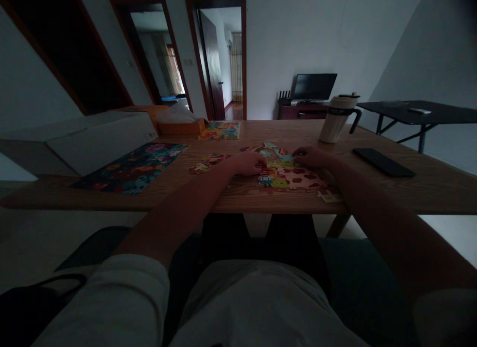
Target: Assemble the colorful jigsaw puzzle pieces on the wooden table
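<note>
A seated person leans both bare forearms out over the near edge of a wooden worktop (pixel 428 188) in a dim room, the arms converging on a half-built jigsaw puzzle (pixel 288 177) that lies flat just inside that edge, close enough to be worked without stretching. The left hand (pixel 249 163) rests knuckles-up on the puzzle's left margin, fingers curled down onto the pieces; whether it pinches one cannot be told in this light. The right hand (pixel 312 157) lies at the puzzle's far right corner, fingers bent and pressing down on the pieces there, as if steadying them, though no single piece can be seen gripped. A small heap of loose pieces (pixel 207 163) sits just left of the left hand, within easy reach, and a stray pale piece (pixel 330 198) lies at the near right corner. Further left, a finished dark picture board (pixel 134 167) lies flat beside a white box (pixel 97 138). A black phone (pixel 383 162) lies face-down to the right, well apart from the puzzle. Beyond, a lidded white mug (pixel 337 117) stands upright, and another colourful puzzle board (pixel 220 130) lies near an orange box (pixel 179 123). A monitor (pixel 314 86) stands against the back wall.
</note>
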### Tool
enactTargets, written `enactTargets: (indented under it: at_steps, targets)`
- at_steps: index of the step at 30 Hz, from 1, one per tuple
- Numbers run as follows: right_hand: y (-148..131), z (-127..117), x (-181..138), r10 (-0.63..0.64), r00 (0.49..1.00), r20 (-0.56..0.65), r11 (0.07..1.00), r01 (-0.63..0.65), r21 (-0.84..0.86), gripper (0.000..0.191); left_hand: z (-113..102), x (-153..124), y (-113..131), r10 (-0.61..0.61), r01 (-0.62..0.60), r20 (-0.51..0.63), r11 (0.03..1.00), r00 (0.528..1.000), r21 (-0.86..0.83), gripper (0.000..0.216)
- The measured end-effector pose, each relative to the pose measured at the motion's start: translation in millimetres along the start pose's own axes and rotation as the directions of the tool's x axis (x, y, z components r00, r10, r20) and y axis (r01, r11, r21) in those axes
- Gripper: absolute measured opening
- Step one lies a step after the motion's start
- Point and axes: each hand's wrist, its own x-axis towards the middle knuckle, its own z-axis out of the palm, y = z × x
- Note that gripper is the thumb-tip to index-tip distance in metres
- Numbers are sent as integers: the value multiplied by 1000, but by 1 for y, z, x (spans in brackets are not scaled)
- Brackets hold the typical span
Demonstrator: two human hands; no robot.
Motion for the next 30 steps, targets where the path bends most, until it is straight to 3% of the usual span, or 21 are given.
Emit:
enactTargets:
  at_steps: [9,15,18,24,30]
  targets:
    - [-3,0,-1,35,999,5,999,-35,1,34,-2,-1,-1,37,-38,22,997,999,69,28]
    - [-9,-4,-6,37,999,3,999,-37,8,29,-1,0,-9,72,-69,68,996,995,-52,31]
    - [-10,-5,-8,21,1000,10,1000,-21,16,29,-9,-5,-17,35,-25,95,994,995,-103,32]
    - [-6,-2,-5,8,1000,-2,998,-8,54,29,-23,-18,-29,-176,192,181,978,968,-78,54]
    - [-1,-3,-2,58,998,-28,994,-55,99,33,-20,-15,-23,-136,155,178,983,975,-95,63]
